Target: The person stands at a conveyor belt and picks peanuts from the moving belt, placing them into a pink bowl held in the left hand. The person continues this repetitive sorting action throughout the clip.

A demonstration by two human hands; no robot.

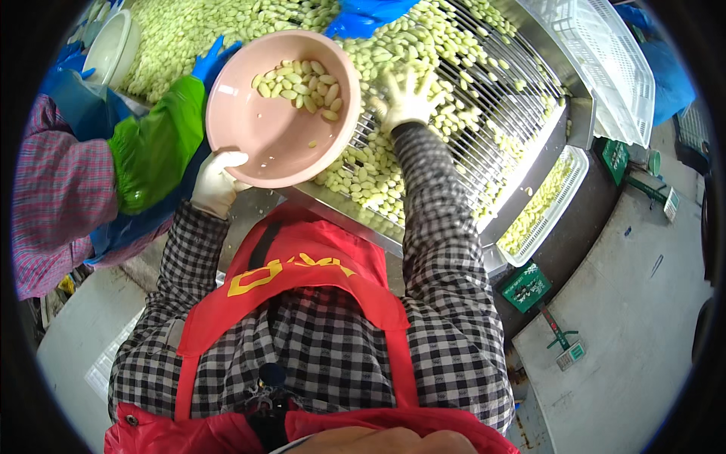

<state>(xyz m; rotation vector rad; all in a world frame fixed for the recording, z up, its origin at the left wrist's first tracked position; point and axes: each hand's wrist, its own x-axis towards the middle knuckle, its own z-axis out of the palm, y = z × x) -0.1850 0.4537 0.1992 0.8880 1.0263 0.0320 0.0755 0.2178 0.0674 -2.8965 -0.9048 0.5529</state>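
Observation:
My left hand (218, 179), in a white glove, grips the lower left rim of a pink plastic basin (244, 125). A cluster of pale green and yellowish oval fruits or beans (300, 85) lies on the basin's upper part. Over a slatted metal sorting table (493, 108), my right hand (411, 99), also white-gloved and slightly blurred, is spread among many more such pieces. Its fingers are apart, with pieces under and around them; I cannot make out any piece held. More pieces (368, 170) lie near the table's front metal edge.
Co-workers' blue-gloved hands (212, 59) (368, 17) are close to the basin. A pale bowl (113, 48) stands at the far left. At right are a white basket of pieces (544, 210), stacked white crates (601, 62) and green scales (527, 286) beside a grey surface (624, 301).

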